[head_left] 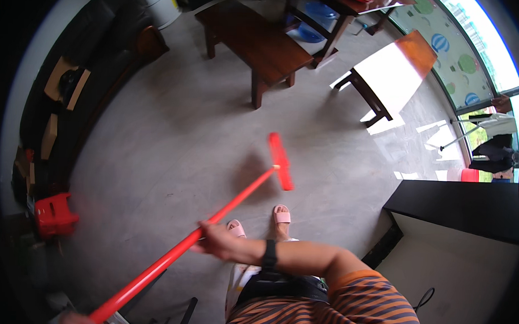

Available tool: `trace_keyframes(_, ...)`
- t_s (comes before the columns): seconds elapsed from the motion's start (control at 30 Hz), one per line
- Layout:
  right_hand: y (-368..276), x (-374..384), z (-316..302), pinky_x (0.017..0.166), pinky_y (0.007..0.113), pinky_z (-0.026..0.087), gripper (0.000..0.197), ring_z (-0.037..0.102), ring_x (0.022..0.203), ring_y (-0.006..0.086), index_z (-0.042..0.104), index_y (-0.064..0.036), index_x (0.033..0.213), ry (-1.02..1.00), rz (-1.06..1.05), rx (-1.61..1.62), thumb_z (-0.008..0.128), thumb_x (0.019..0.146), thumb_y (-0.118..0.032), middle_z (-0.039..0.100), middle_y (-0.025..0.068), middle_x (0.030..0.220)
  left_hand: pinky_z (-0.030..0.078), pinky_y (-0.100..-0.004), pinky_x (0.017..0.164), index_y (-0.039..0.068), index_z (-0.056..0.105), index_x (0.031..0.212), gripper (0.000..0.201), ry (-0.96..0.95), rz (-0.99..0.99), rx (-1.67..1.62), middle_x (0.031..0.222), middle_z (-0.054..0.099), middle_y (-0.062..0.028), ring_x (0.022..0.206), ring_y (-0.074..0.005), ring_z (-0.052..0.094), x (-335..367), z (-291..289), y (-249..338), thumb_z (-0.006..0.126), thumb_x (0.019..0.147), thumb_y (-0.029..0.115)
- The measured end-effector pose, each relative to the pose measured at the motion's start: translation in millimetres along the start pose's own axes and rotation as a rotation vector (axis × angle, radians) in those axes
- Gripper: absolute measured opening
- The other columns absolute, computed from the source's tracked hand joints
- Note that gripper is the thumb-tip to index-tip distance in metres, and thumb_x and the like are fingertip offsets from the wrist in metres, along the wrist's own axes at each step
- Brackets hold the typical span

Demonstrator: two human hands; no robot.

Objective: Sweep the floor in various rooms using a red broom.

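Note:
A red broom (233, 204) slants across in front of me, from the lower left up toward the middle of the floor. My right hand (219, 241) is closed around the middle of its handle, the forearm reaching across my body from the right. At the handle's upper end, my left hand (78, 320) is wrapped round the pole, blurred and partly cut off by the lower edge. The red broom head (280, 163) seems lifted off the grey floor (186, 125), with a dark shadow to its left. Its bristles are too blurred to make out clearly.
A wooden bench (252, 42) and a sunlit second bench (394, 72) stand ahead by a table (342, 5). A dark sofa (81, 98) with cardboard pieces lines the left, near a red plastic stool (56, 215). A black-topped cabinet (458, 206) is close on the right.

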State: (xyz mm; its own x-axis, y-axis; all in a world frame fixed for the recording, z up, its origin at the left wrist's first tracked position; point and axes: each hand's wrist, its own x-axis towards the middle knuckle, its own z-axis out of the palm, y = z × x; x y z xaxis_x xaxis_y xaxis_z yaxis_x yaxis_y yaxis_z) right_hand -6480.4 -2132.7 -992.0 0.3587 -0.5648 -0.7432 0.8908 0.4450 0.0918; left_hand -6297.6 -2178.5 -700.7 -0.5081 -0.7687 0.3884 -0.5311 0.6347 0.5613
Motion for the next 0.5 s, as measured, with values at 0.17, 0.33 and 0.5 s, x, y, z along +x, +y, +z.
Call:
trace_keyframes(0.17,-14,78,-138,0.050,0.036,0.048,0.022,0.052,0.056,0.0228,0.046,-0.0065,0.076,0.431,-0.179,0.045,0.047,0.086,-0.026,0.048,0.0071,0.061,0.048,-0.0275,0.066,0.002,0.059,0.083,0.017,-0.629,-0.429,-0.733,0.094,0.063,-0.0156,0.074,-0.0202,0.061,-21,66,-145,0.059,0.066,-0.002)
trace_keyframes(0.33,79,171,-89,0.051,0.035,0.050,0.030,0.056,0.059,0.0238,0.047,-0.0032,0.081,0.117,-0.059,-0.021,0.039,0.091,-0.030,0.054,0.0107,0.066,0.048,-0.0284,0.065,0.000,0.058,0.079,0.013,-0.539,-0.445,-0.666,0.091,0.063,-0.0182,0.070,-0.0221,0.061,-44,-15,-207,0.057,0.066,-0.002)
trace_keyframes(0.5,176,246,77,0.048,0.029,0.050,0.036,0.058,0.054,0.0203,0.051,-0.0048,0.082,-0.193,0.255,-0.180,0.036,0.092,-0.036,0.059,0.0095,0.069,0.036,-0.0303,0.075,0.004,0.044,0.071,0.020,-0.065,-0.384,-0.315,0.068,0.047,-0.0127,0.067,-0.0206,0.046,-68,-141,-189,0.051,0.063,0.021)
